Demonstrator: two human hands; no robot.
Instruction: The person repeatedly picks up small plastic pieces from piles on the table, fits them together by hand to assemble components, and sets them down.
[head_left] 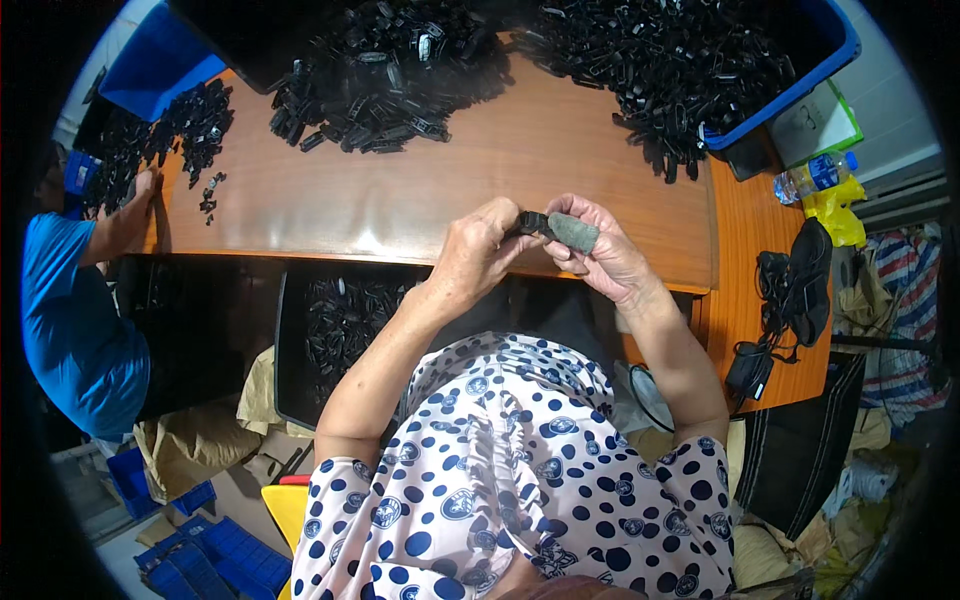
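Over the near edge of the wooden table [400, 200], my two hands meet at a small black plastic part [531, 223]. My left hand [482, 245] pinches its left end between thumb and fingers. At the other end is my right hand [612, 258], with its fingers closed around the part. A rounded grey-green piece [574, 233], like a fabric finger cover or pad, shows at my right fingers; I cannot tell whether it is worn or held. The part's exact kind is too small to make out.
Heaps of black plastic parts [390, 85] lie along the far side, beside a blue bin [790, 100]. A black tray [293, 375] of similar parts sits below the table edge. A co-worker in a blue shirt [75, 330] reaches in at left. A bottle [815, 178] and cabled black adapter [750, 370] lie right.
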